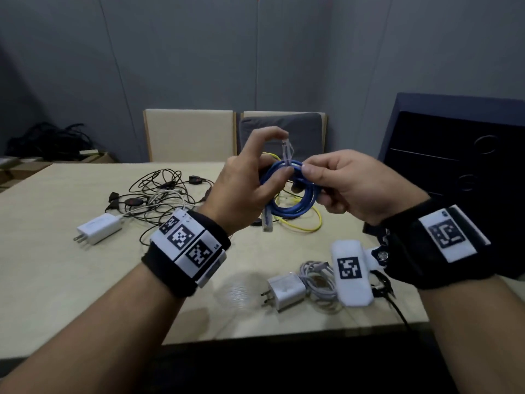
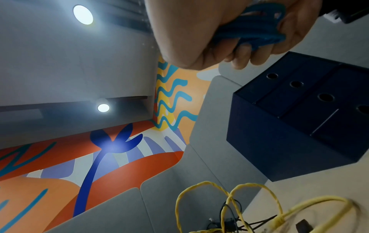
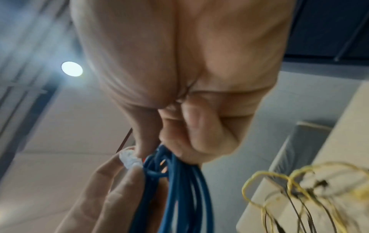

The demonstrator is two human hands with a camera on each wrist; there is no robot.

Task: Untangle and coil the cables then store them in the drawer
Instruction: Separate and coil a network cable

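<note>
Blue network cable (image 1: 289,191), coiled in several loops, hangs above the desk (image 1: 56,280) between both hands. Left hand (image 1: 247,191) curls round the coil, its fingers (image 1: 272,135) pinching the clear plug (image 1: 286,150); right hand (image 1: 352,186) pinches the loops. It looks light and springy, so hold where the loops cross.

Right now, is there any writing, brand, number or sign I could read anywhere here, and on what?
No words or numbers can be read.
Left wristband: square black-and-white code patterns only; a tiny mark at its edge is too small to read.
Right wristband: one code pattern, no letters.
White tag: one code pattern.
</note>
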